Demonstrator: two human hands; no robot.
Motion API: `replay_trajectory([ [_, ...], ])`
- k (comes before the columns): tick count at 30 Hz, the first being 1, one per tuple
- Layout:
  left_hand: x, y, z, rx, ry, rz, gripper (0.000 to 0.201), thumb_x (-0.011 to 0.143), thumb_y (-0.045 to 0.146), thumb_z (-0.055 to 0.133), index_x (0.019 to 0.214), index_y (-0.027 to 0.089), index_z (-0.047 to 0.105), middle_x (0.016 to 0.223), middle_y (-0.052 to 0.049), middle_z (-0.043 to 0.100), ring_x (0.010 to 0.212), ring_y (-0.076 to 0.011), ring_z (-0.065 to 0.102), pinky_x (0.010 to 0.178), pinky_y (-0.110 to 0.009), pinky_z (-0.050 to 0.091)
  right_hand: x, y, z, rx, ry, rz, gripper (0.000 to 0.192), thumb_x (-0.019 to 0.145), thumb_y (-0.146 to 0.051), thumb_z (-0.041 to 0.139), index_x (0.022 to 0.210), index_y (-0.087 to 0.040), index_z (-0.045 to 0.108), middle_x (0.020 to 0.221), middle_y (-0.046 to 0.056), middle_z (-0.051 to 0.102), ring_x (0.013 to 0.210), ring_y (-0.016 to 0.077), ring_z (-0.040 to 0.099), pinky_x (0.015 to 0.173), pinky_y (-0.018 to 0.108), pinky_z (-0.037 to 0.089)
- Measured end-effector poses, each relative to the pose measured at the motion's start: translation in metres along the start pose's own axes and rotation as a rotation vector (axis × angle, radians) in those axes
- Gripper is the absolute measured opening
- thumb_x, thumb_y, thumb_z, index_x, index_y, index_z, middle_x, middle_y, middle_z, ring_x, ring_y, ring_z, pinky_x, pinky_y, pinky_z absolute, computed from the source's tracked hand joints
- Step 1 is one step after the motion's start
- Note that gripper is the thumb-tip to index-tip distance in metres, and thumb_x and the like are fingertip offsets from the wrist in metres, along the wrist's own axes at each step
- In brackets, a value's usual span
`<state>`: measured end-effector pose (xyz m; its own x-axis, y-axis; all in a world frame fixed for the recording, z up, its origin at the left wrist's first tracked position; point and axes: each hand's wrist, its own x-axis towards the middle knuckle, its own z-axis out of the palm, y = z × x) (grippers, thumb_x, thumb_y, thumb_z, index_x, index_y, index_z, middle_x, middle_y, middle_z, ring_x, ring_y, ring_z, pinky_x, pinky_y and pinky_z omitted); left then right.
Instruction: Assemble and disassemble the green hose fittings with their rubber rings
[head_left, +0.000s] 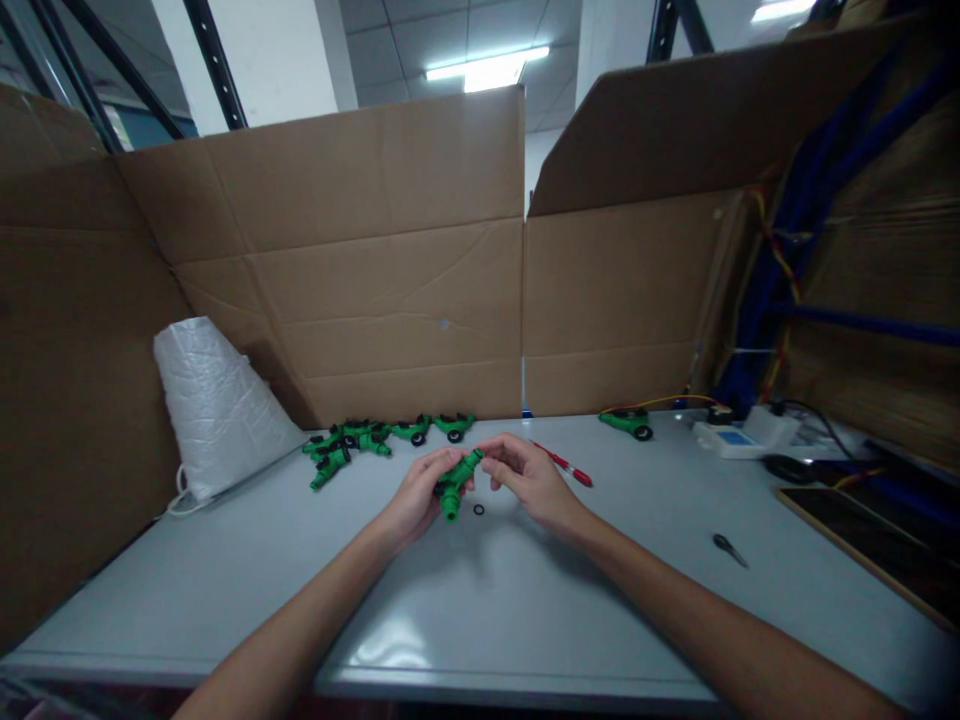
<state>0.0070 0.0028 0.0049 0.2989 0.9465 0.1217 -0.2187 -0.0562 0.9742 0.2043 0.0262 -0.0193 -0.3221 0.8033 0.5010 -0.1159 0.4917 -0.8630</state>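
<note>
Green fitting (459,484) is clamped in the left hand (420,492) above the tabletop (225,570); the right hand (534,484) curls at its upper end, its grip unclear. Handling that end seems the step, calling for steady left support. A black ring (478,505) lies nearby.

Left forearm (307,605): bare, comes in from the bottom edge and angles up and inward
Left hand (420,490): curled in a pretty firm-looking grip, thumb (450,458) up top, fingertips peeking out on the inner side
Right forearm (675,590): also bare, slants in from the lower right corner, looks like the longer stretch of arm
Right hand (536,480): back of it facing up, thumb and index bent toward each other, can't really tell if they meet
Gap: tiny tbh, right fingertips are just beside the left hand's
</note>
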Motion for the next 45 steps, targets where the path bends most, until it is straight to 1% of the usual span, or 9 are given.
replay_trajectory([
  [5,-0.001,0.002,-0.003,-0.065,-0.109,-0.052,0.035,0.094,0.046,0.069,0.100,0.011,0.073,0.082,-0.010,0.072,0.071,-0.0177,0.064,0.058,-0.024,0.045,-0.004,-0.010,-0.002,-0.184,0.021,-0.058,0.019,0.100,-0.038,0.063,0.106,-0.021,0.068,0.091,0.002,0.069,0.079,0.0187,0.063,0.075,0.032,0.051],
  [10,-0.004,0.005,-0.008,-0.190,-0.256,-0.193,0.031,0.099,0.042,0.061,0.109,0.014,0.070,0.092,-0.013,0.073,0.079,-0.0221,0.070,0.065,-0.029,0.055,-0.006,-0.018,-0.003,-0.357,0.020,-0.171,0.015,0.103,-0.032,0.058,0.105,-0.022,0.070,0.097,0.004,0.069,0.089,0.0209,0.063,0.083,0.035,0.048],
  [20,-0.004,0.009,-0.012,-0.308,-0.359,-0.300,0.027,0.100,0.036,0.056,0.115,0.016,0.065,0.095,-0.014,0.075,0.079,-0.0254,0.074,0.075,-0.044,0.064,-0.006,-0.014,0.001,-0.203,-0.014,-0.114,0.018,0.103,-0.030,0.055,0.111,-0.022,0.068,0.104,0.004,0.067,0.085,0.0183,0.064,0.076,0.031,0.051],
  [24,-0.005,0.008,-0.013,-0.314,-0.355,-0.336,0.029,0.100,0.036,0.057,0.118,0.015,0.066,0.092,-0.013,0.076,0.077,-0.0245,0.075,0.073,-0.043,0.065,-0.005,-0.016,0.000,-0.226,-0.017,-0.137,0.021,0.101,-0.026,0.057,0.118,-0.024,0.069,0.110,0.005,0.066,0.089,0.0186,0.063,0.077,0.031,0.051],
  [28,-0.004,0.003,-0.015,-0.328,-0.359,-0.376,0.030,0.099,0.036,0.059,0.121,0.016,0.064,0.091,-0.012,0.076,0.076,-0.0238,0.075,0.068,-0.042,0.067,-0.004,-0.018,-0.001,-0.273,-0.063,-0.167,0.018,0.100,-0.024,0.056,0.110,-0.024,0.071,0.104,0.005,0.065,0.093,0.0202,0.062,0.079,0.032,0.050],
  [32,-0.001,0.004,-0.019,-0.343,-0.334,-0.433,0.043,0.102,0.055,0.051,0.120,0.017,0.063,0.086,-0.010,0.074,0.065,-0.0220,0.074,0.054,-0.036,0.065,-0.006,-0.021,-0.001,-0.257,-0.072,-0.135,0.014,0.100,-0.025,0.055,0.108,-0.024,0.067,0.103,0.004,0.065,0.088,0.0195,0.062,0.075,0.031,0.050],
  [35,0.002,0.007,-0.019,-0.342,-0.260,-0.370,0.058,0.101,0.071,0.042,0.117,0.019,0.062,0.085,-0.011,0.075,0.063,-0.0227,0.074,0.045,-0.031,0.061,-0.006,-0.021,-0.001,-0.257,-0.054,-0.117,0.013,0.101,-0.027,0.053,0.109,-0.025,0.063,0.099,0.002,0.067,0.082,0.0185,0.061,0.072,0.030,0.049],
  [39,0.004,0.009,-0.015,-0.295,-0.150,-0.234,0.074,0.096,0.081,0.039,0.121,0.015,0.061,0.101,-0.017,0.076,0.065,-0.0211,0.074,0.043,-0.026,0.058,-0.005,-0.017,-0.004,-0.319,0.049,-0.084,0.012,0.103,-0.031,0.051,0.107,-0.024,0.060,0.093,0.001,0.067,0.075,0.0180,0.059,0.067,0.030,0.045],
  [45,0.006,0.001,-0.008,-0.129,-0.013,-0.182,0.053,0.098,0.064,0.059,0.109,0.013,0.068,0.102,-0.012,0.074,0.056,-0.0140,0.069,0.039,-0.021,0.050,-0.005,-0.013,-0.011,-0.481,0.078,-0.113,0.019,0.109,-0.038,0.044,0.105,-0.025,0.058,0.083,-0.001,0.061,0.072,0.0192,0.057,0.067,0.031,0.041],
])
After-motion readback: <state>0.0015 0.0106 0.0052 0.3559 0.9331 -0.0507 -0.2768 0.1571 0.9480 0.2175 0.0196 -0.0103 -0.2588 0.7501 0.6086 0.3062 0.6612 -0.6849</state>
